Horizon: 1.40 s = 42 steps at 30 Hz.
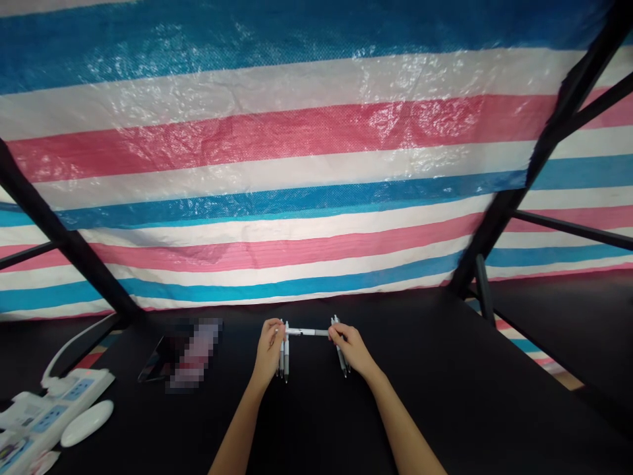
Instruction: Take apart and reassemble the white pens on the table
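A white and grey pen lies crosswise between my hands, bridging two groups of similar pens. My left hand is closed at its left end, fingertips pressed together beside the left pens. At the pen's right end, my right hand has thumb and fingers pinched, over the upper part of the right pens. Both groups lie roughly lengthwise on the black table, with their tips toward me. My fingers partly hide each group. Whether the crosswise pen rests on the groups or is raised cannot be made out.
A phone lies left, beside a pixelated patch. Farther left are a white power strip with a cable and a white oval object. Black frame bars and a striped sheet stand behind the black table.
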Tool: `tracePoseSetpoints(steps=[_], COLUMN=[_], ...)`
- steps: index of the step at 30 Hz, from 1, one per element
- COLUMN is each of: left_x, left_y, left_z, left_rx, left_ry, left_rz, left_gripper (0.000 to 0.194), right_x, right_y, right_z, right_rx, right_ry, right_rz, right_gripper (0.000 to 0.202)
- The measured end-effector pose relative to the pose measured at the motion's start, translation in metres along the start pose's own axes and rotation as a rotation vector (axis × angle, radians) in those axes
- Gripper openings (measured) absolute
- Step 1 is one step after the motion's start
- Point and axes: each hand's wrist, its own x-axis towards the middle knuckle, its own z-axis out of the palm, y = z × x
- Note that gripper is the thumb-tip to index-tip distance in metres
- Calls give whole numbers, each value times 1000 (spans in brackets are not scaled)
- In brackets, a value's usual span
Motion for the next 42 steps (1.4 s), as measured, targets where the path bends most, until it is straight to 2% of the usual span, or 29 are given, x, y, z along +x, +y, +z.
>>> tracePoseSetpoints(steps=[4,10,15,18,22,28,33,42], left_x=[-1,-4,-5,-6,-8,-9,-8,-5], left_y=[-2,6,16,20,22,20,20,16], left_z=[3,8,8,7,7,6,5,2], left_rx=[-109,-285,-490,-570,-598,-529,-491,-498], left_ry=[86,51,10,-27,-123,-259,-253,-186], left_rz=[-141,-187,-264,-314,-343,-351,-346,-343], left_gripper=[47,40,79,86,77,55,55,64], right_x=[-2,-6,-10,-9,-4,0,4,6], right_y=[-10,-25,-30,-31,-26,-12,-4,10], right_z=[2,13,22,20,9,-5,-11,-15], right_rx=[-68,-172,-210,-169,-42,168,278,433], right_ry=[-62,-169,-222,-212,-119,164,278,402], right_rz=[-70,-151,-158,-153,-80,109,164,273], right_gripper=[33,23,23,25,33,43,51,52])
